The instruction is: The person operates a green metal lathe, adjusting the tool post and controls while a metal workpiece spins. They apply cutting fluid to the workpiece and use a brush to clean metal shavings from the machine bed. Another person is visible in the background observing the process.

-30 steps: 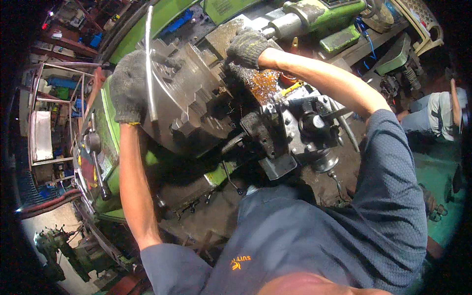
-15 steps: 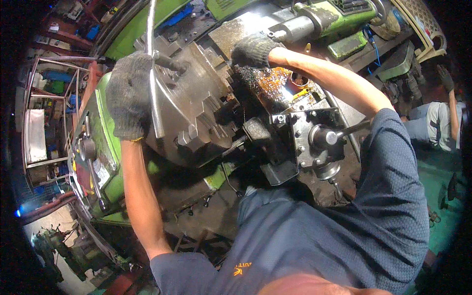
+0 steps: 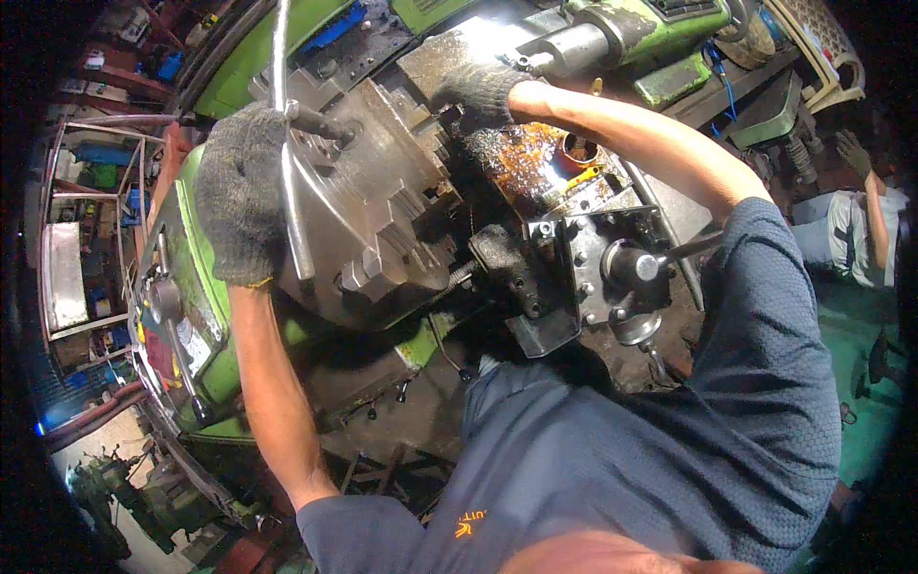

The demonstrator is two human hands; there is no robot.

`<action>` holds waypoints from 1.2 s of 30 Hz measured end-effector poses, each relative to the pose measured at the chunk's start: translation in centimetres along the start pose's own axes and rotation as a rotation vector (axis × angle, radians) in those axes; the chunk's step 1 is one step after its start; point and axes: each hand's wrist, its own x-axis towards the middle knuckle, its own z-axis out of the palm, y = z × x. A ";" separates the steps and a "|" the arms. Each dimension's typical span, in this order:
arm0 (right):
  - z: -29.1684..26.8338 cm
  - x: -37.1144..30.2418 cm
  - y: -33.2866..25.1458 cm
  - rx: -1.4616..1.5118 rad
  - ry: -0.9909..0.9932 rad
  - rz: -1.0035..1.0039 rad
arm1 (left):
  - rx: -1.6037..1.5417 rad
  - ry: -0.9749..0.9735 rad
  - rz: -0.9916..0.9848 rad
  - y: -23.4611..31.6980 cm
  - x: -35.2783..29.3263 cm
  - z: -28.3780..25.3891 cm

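Note:
A large steel lathe chuck [image 3: 382, 163] with stepped jaws sits left of centre. A chuck key [image 3: 325, 124] stands in a socket on the chuck's side, with a long bright bar [image 3: 295, 206] as its cross handle. My left hand [image 3: 239, 191], in a dark knitted glove, is closed round the key's handle. My right hand [image 3: 478, 96], in a similar glove, reaches across to the far side of the chuck's face, close to the jaws. Its fingers point down and are mostly hidden, so what they touch does not show.
Right of the chuck stands a tool post [image 3: 622, 268] with a lever. Oily metal chips [image 3: 526, 158] and a yellow-handled tool [image 3: 583, 179] lie behind it. The green tailstock [image 3: 641, 43] is at the back. Another person's gloved hand [image 3: 853, 153] shows at far right.
My left hand and the chuck key's bar have shifted slightly left. My right hand has moved a little left along the chuck's face.

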 end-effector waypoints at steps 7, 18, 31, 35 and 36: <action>-1.0 -1.1 0.0 -0.059 -0.093 0.084 | -0.027 -0.004 -0.075 1.0 0.4 -0.2; -1.0 -0.7 -1.4 0.074 -0.111 0.079 | -0.259 -0.056 -0.310 2.2 0.8 -1.1; -0.4 -0.8 -0.7 0.115 -0.090 0.032 | -0.332 -0.024 -0.245 1.5 0.8 -1.0; -0.1 -1.0 -0.5 0.129 -0.076 0.023 | -0.519 -0.018 -0.278 0.1 0.2 -0.5; -0.3 -0.8 -0.7 0.136 -0.106 0.039 | -0.575 -0.028 -0.307 -0.3 0.2 -0.6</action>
